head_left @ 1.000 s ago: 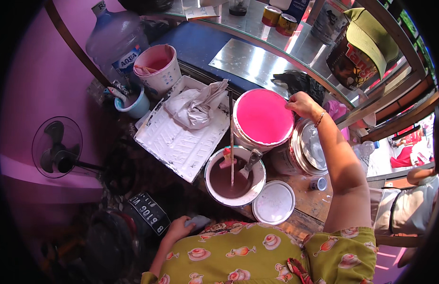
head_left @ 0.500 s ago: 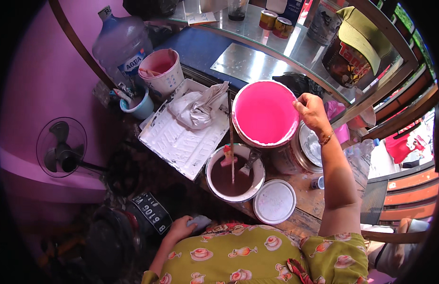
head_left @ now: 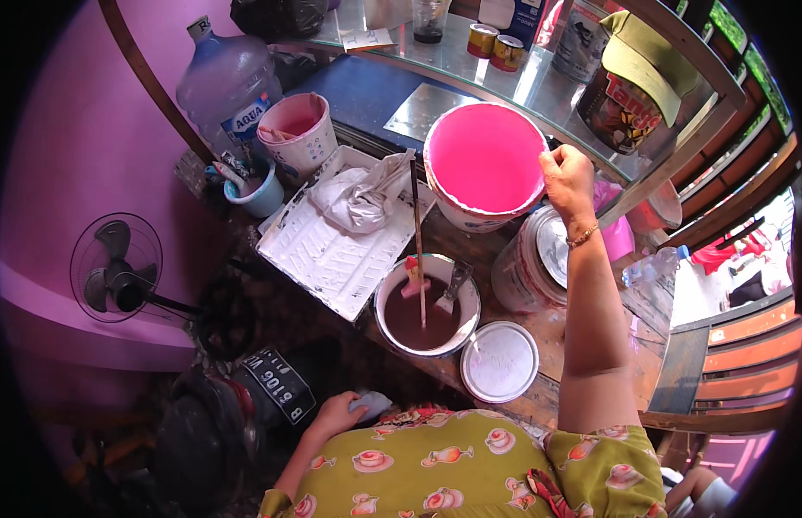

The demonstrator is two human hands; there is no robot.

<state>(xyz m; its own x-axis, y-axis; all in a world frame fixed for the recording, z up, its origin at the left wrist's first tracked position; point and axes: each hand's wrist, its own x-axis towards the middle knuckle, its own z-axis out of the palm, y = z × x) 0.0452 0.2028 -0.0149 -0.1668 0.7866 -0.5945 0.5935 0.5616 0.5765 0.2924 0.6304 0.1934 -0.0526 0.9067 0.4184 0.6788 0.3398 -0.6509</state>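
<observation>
Vividly pink inside — bucket in right hand

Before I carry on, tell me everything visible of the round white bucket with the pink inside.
The round white, plastic-looking bucket with the pink inside is lidless, its open mouth facing the camera. The right hand grips the right side of its pale rim. It is beyond the round white bucket of brown liquid. Whether its base rests on anything, and how deep any contents are, is unclear.

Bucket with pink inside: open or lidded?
Open: no lid covers the bucket, its pink interior shows plainly, and the right hand grips its edge.
</observation>
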